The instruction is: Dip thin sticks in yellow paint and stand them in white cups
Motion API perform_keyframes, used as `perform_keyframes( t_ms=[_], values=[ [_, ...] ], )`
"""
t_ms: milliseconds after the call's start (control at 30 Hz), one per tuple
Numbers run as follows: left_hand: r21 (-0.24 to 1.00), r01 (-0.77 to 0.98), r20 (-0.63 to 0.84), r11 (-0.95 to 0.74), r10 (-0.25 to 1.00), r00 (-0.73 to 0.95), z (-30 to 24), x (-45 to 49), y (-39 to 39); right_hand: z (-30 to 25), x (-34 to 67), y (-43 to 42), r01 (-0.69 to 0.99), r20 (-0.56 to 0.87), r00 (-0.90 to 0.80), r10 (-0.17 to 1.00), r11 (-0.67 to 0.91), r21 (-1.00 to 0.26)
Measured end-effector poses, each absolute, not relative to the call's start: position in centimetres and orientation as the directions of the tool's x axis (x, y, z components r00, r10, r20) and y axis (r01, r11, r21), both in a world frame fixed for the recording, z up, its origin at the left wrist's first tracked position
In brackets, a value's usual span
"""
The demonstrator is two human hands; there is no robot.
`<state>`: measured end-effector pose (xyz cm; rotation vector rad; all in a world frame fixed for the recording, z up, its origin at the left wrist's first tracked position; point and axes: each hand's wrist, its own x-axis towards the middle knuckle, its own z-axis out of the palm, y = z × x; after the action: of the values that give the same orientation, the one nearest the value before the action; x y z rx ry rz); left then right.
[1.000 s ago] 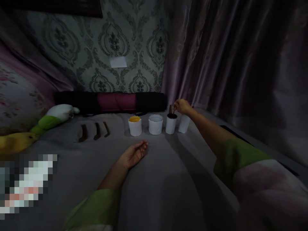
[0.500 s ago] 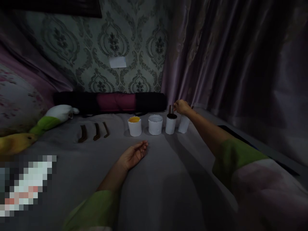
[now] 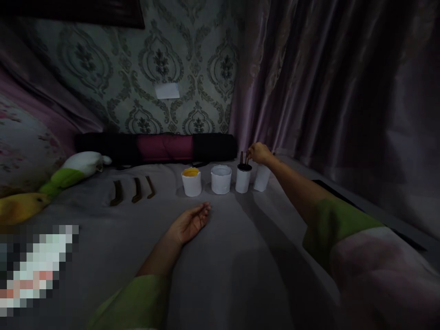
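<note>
My right hand (image 3: pixel 259 153) is pinched round the top of a thin brown stick (image 3: pixel 247 158) standing in a narrow white cup (image 3: pixel 243 181) with a dark inside. Another brown stick (image 3: pixel 241 157) leans in the same cup. Partly behind my right wrist is a second narrow white cup (image 3: pixel 261 178). To the left stand a wide white tub (image 3: pixel 221 180) with a pale inside and a white tub (image 3: pixel 191 184) with a yellow inside. My left hand (image 3: pixel 191 223) rests on the grey cloth in front of them, palm turned sideways, fingers loosely curled and apart, holding nothing.
Three dark brown bent pieces, among them a wide one (image 3: pixel 117 193), lie on the grey cloth (image 3: pixel 220 256) at left. A black and maroon roll (image 3: pixel 165 147) lies along the wall. Soft toys (image 3: pixel 80 166) are at far left, and a dark flat object (image 3: pixel 409 238) at right.
Both hands keep nearly the same place and pose. The view has shifted very slightly; the right hand still pinches the stick at the cup.
</note>
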<state>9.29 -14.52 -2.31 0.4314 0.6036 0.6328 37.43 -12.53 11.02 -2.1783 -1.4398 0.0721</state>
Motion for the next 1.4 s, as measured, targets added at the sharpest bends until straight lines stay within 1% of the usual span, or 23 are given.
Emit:
perform_keyframes(
  t_ms=[367,700,1067,1400],
  values=[
    [0.552,-0.415,-0.383,0.723,0.662,0.644,-2.5,9.2,-14.5,11.0,36.6,-12.7,0.831,0.221,0.438,0.872,-0.298,-0.471],
    [0.552,-0.402,-0.386,0.731,0.651,0.654,-2.5,9.3,-14.4,10.9,36.4,-12.7,0.78,0.18,0.459,0.87,-0.297,-0.551],
    [0.548,-0.412,-0.393,0.728,0.659,0.641,-2.3,9.3,-14.6,10.9,36.3,-12.9,0.771,0.165,0.467,0.869,-0.308,-0.557],
    [0.548,-0.41,-0.379,0.729,0.653,0.655,-2.6,9.2,-14.3,11.4,36.4,-13.3,0.771,0.182,0.482,0.857,-0.317,-0.552]
  ],
)
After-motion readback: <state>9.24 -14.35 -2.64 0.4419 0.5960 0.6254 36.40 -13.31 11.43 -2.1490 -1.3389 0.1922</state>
